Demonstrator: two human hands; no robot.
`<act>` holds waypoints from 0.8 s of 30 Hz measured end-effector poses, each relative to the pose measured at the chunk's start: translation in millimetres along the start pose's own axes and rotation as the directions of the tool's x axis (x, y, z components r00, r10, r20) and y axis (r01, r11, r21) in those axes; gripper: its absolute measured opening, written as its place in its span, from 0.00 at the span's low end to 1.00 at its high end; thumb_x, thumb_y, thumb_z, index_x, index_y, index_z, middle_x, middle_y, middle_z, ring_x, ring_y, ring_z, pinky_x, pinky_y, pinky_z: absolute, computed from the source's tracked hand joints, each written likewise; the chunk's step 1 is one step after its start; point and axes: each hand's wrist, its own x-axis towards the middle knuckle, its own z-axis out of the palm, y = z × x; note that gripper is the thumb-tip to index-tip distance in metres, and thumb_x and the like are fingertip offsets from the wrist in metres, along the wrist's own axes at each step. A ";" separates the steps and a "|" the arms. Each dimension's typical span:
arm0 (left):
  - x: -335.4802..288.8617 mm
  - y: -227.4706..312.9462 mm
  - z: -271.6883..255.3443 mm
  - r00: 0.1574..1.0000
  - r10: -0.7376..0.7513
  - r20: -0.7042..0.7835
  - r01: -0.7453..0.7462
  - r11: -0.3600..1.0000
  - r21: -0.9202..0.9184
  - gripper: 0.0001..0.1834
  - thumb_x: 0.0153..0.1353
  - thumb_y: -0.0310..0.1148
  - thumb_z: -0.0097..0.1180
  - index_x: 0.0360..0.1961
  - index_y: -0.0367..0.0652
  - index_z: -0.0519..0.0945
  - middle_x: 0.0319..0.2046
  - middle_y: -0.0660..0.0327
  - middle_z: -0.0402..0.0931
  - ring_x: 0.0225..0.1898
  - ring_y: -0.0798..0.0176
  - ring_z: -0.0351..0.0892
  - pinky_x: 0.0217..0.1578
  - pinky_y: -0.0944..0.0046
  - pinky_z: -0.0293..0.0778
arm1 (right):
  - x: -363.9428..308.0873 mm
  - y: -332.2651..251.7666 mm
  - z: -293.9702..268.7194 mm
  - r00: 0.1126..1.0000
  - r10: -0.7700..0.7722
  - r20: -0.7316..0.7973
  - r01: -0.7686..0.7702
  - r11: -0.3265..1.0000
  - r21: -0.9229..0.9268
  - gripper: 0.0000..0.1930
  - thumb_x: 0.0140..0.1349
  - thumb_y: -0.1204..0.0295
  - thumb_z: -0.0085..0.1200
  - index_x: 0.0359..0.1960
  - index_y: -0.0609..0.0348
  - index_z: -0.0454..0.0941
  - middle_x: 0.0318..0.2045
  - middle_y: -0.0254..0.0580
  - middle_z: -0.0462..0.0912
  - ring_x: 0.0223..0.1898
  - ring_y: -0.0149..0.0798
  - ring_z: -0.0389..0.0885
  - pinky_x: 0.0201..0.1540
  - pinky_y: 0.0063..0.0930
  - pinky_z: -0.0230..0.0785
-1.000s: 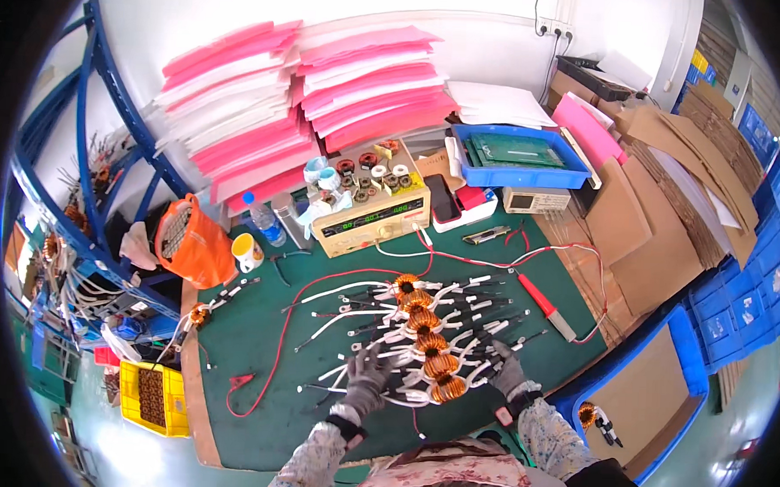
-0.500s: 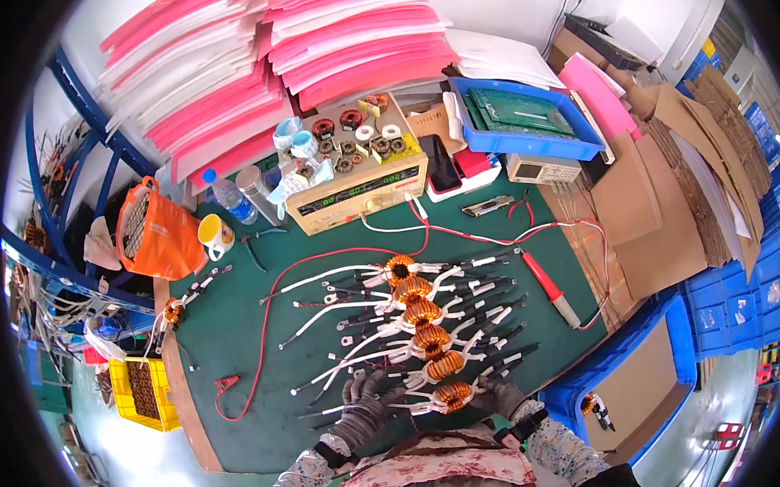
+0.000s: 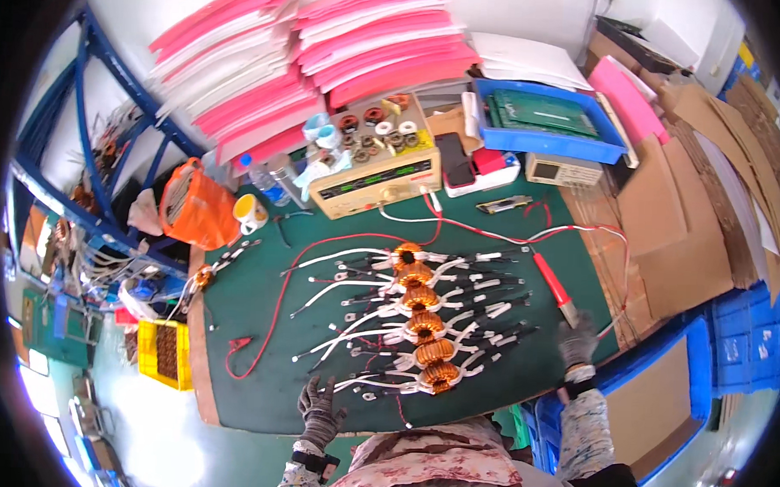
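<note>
A row of copper-wound toroid coils [image 3: 426,328] runs from far to near on the green mat. White and black leads spread out from both sides of it. My left hand [image 3: 320,413], in a grey glove, is open with its fingers apart, by the lead ends left of the nearest coil [image 3: 439,378]. Farther right, my gloved right hand [image 3: 578,343] is at the near end of a red and white pen-like probe [image 3: 552,279], which lies on the mat. Whether its fingers close on the probe is unclear. The probe's cable [image 3: 623,269] loops behind it.
A beige bench instrument [image 3: 375,191] stands at the back, with small coils on top. Cutters [image 3: 505,205] lie to its right. A red clip lead [image 3: 271,325] curves across the mat's left. At left are a mug [image 3: 250,213] and an orange bag [image 3: 194,207]; at right, a blue crate [image 3: 701,375].
Both hands have left the nearest coil. My right hand has moved right to the probe, and my left has drawn away to the left. The whole view has shifted slightly.
</note>
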 end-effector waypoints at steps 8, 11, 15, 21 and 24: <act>-22.7 -38.5 -22.7 0.996 -0.084 -0.011 0.084 0.995 0.050 0.44 0.37 0.43 0.64 0.60 0.63 0.58 0.59 0.53 0.47 0.59 0.43 0.45 0.57 0.45 0.47 | 41.1 65.4 89.1 0.999 -0.048 0.022 0.047 0.998 0.051 0.29 0.41 0.67 0.57 0.49 0.58 0.66 0.41 0.49 0.75 0.44 0.51 0.74 0.46 0.40 0.68; -7.1 -69.7 -33.7 0.992 -0.128 -0.020 0.129 0.991 0.045 0.41 0.38 0.43 0.63 0.58 0.61 0.61 0.59 0.55 0.50 0.59 0.46 0.48 0.56 0.46 0.49 | 26.6 74.6 72.7 0.994 -0.081 -0.075 0.091 0.987 0.135 0.25 0.40 0.70 0.57 0.45 0.58 0.70 0.37 0.48 0.77 0.41 0.48 0.75 0.46 0.35 0.67; 38.4 -158.0 -21.4 0.999 -0.046 0.000 0.046 0.996 -0.079 0.38 0.41 0.41 0.61 0.56 0.55 0.63 0.57 0.54 0.57 0.59 0.49 0.53 0.59 0.52 0.51 | 23.4 125.3 45.3 0.976 -0.019 -0.215 0.086 0.949 0.303 0.14 0.48 0.76 0.44 0.38 0.58 0.72 0.35 0.46 0.75 0.42 0.48 0.72 0.49 0.39 0.61; 129.4 -226.9 -35.3 0.994 -0.108 -0.031 0.105 0.992 -0.069 0.41 0.44 0.41 0.58 0.60 0.46 0.57 0.60 0.49 0.53 0.62 0.49 0.49 0.62 0.57 0.47 | -96.6 -0.6 -132.9 0.821 -0.508 -0.262 0.416 0.845 -0.337 0.09 0.43 0.71 0.47 0.28 0.56 0.70 0.27 0.47 0.70 0.35 0.51 0.69 0.45 0.44 0.58; 156.1 -280.9 -18.7 0.991 -0.127 -0.044 0.125 0.991 -0.037 0.40 0.45 0.40 0.56 0.60 0.46 0.56 0.60 0.48 0.52 0.62 0.48 0.49 0.62 0.56 0.48 | -154.8 -79.8 -152.8 0.764 -0.644 -0.033 0.631 0.757 -0.171 0.12 0.43 0.71 0.48 0.33 0.54 0.74 0.27 0.46 0.72 0.32 0.50 0.70 0.38 0.45 0.60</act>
